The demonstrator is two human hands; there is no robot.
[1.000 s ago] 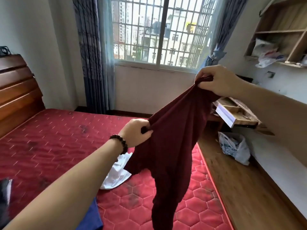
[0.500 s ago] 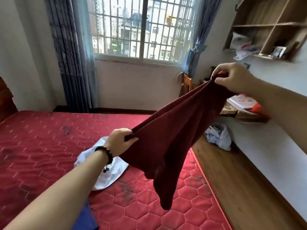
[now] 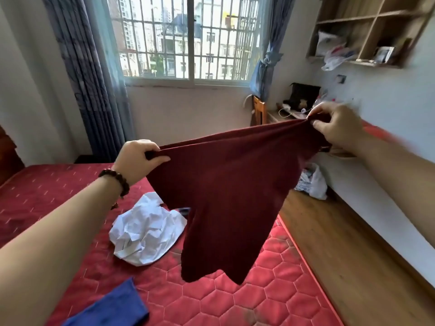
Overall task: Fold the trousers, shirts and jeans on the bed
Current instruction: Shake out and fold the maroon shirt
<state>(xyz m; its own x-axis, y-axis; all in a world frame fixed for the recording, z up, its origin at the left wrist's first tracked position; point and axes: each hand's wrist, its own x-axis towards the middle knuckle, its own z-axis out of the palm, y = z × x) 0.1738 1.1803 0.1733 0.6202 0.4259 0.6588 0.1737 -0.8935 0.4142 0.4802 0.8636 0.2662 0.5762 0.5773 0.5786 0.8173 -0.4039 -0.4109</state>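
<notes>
A dark maroon garment (image 3: 230, 194) hangs spread in the air above the red quilted bed (image 3: 270, 290). My left hand (image 3: 138, 158) grips its top edge at the left, a bead bracelet on that wrist. My right hand (image 3: 339, 128) pinches the top edge at the right, held a little higher. The cloth is stretched between both hands and its lower ends dangle just above the mattress. A crumpled white shirt (image 3: 146, 234) lies on the bed behind it. A blue garment (image 3: 113, 309) lies at the bed's near edge.
Wooden floor (image 3: 329, 243) runs along the bed's right side, with a white plastic bag (image 3: 313, 182) by the wall. A wooden chair (image 3: 259, 109) and a cluttered desk stand in the far right corner. Wall shelves (image 3: 367, 29) hang above. Barred window and curtains are behind.
My right hand has dropped lower and my left hand has risen, so the maroon garment's top edge is now stretched wide and nearly level. The view has turned to the right.
</notes>
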